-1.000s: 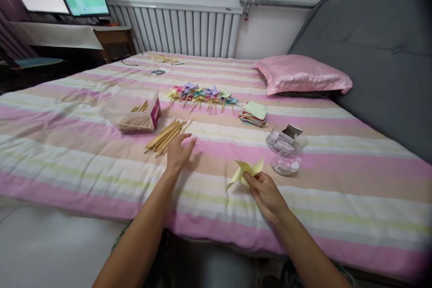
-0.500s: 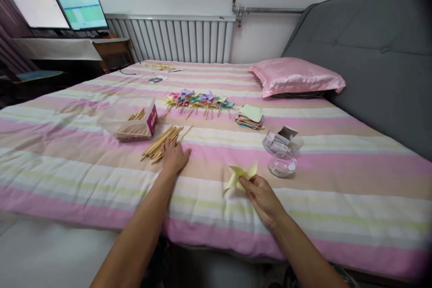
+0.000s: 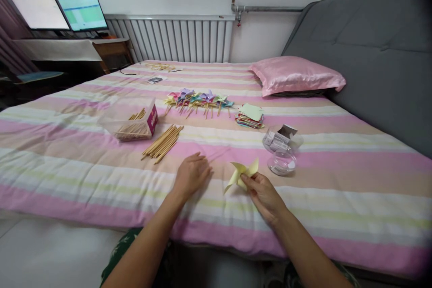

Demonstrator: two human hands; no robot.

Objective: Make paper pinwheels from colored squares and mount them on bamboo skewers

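Note:
My right hand (image 3: 262, 193) pinches a folded yellow paper pinwheel (image 3: 241, 173) just above the striped bedspread (image 3: 337, 198). My left hand (image 3: 192, 173) hovers low over the bed a little left of the pinwheel, fingers curled together. What they hold is too small to make out. A loose bundle of wooden sticks (image 3: 163, 141) lies on the bed up and to the left of that hand.
A clear box of sticks (image 3: 133, 121) sits left of the bundle. Finished coloured pinwheels (image 3: 197, 99) lie in a row further back, beside a stack of paper squares (image 3: 250, 116). A clear round container (image 3: 281, 148) stands right of my hands. A pink pillow (image 3: 297, 76) lies at the back.
My left hand left the stick bundle and moved right and toward me, closing in on the pinwheel. The right hand kept the pinwheel nearly in place.

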